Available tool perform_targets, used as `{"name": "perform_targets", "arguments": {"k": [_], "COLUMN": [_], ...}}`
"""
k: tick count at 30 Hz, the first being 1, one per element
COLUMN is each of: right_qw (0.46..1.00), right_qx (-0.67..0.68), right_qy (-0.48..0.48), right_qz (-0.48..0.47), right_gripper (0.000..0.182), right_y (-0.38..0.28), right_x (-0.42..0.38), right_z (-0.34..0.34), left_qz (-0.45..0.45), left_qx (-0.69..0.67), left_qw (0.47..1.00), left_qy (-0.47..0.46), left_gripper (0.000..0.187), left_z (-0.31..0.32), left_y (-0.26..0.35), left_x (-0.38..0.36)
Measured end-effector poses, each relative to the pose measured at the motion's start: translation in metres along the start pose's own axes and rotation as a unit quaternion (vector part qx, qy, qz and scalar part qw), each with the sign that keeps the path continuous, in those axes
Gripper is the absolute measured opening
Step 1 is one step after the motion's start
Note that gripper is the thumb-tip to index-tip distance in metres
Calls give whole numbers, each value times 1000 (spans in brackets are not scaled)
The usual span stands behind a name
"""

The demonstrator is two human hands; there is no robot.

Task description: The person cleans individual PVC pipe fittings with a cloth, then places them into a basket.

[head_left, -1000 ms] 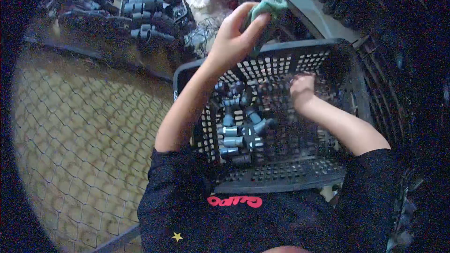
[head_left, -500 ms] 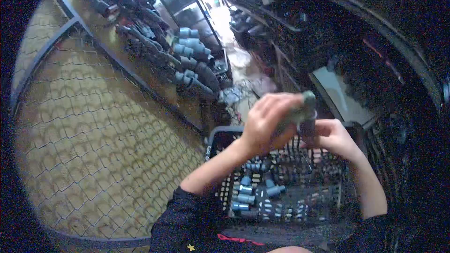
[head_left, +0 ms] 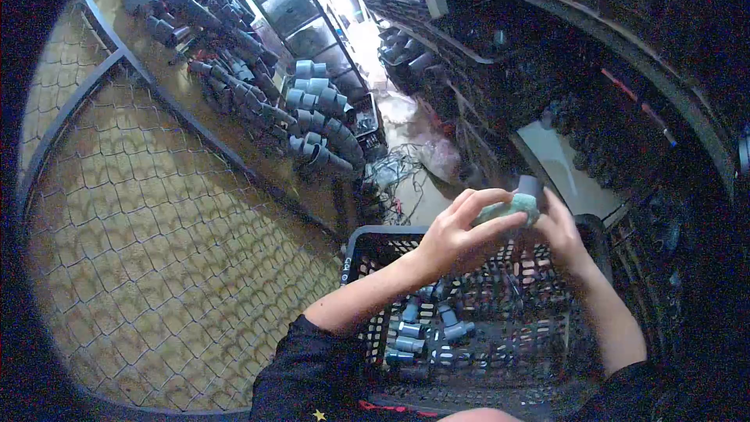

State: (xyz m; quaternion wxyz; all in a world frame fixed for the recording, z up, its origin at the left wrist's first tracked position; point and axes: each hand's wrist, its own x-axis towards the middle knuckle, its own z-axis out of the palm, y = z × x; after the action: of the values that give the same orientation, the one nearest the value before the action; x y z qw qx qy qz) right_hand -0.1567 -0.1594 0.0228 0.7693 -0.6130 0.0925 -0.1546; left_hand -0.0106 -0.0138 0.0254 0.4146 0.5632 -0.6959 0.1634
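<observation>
In the head view my left hand point(head_left: 457, 234) is closed around a light green cloth or scouring pad point(head_left: 523, 208). It presses the pad against a short grey pipe fitting point(head_left: 530, 185). My right hand point(head_left: 561, 230) grips that fitting from the other side, and its fingers are partly hidden. Both hands are above a black plastic basket point(head_left: 391, 230) with slotted walls. Inside the basket lie several blue-grey pipe fittings point(head_left: 409, 344), including a tee-shaped fitting point(head_left: 456, 328).
A wire mesh panel point(head_left: 180, 250) stands to the left. Beyond it are piles of grey pipe fittings point(head_left: 234, 70) and stacked larger couplings point(head_left: 312, 101). Clear plastic bags point(head_left: 437, 155) lie in the narrow aisle. Dark shelving with a white board point(head_left: 555, 152) lines the right.
The pad in my left hand has moved from beside the fitting down onto it. The fitting has tilted and risen slightly in view. The camera view has shifted a little.
</observation>
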Motion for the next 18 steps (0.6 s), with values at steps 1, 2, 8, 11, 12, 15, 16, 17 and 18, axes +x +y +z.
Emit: {"name": "perform_targets", "arguments": {"k": [1, 2, 8, 11, 12, 15, 16, 17, 18], "right_qw": [1000, 999, 976, 969, 972, 988, 985, 981, 977], "right_qx": [-18, -36, 127, 159, 148, -10, -34, -58, -81], "right_qy": [-4, -9, -136, -107, -78, 60, 52, 43, 33], "right_qz": [-5, -9, 111, 154, 167, 141, 160, 178, 196], "right_gripper": [45, 46, 43, 43, 46, 57, 58, 59, 59], "right_y": [2, 5, 33, 1, -6, 6, 5, 6, 6], "right_x": [3, 4, 6, 5, 5, 7, 4, 1, 0], "right_z": [-6, -11, -10, -3, -1, 3, 3, 4, 5], "left_qz": [-9, -9, -38, -54, -50, -21, -28, -51, -75], "left_qx": [-9, -5, 12, -10, -22, 27, 22, 33, 44], "left_qw": [1000, 1000, 999, 998, 997, 994, 995, 996, 995], "left_qy": [-9, -27, -11, -41, -50, -104, -88, -69, -51], "left_gripper": [44, 44, 48, 53, 54, 58, 58, 58, 58], "left_z": [2, 1, 1, 1, 2, 1, 4, 6, 7], "left_y": [1, 2, -4, -3, -4, 1, 0, -2, -4], "left_x": [-1, -1, 2, 2, 1, -1, 0, 0, 1]}}
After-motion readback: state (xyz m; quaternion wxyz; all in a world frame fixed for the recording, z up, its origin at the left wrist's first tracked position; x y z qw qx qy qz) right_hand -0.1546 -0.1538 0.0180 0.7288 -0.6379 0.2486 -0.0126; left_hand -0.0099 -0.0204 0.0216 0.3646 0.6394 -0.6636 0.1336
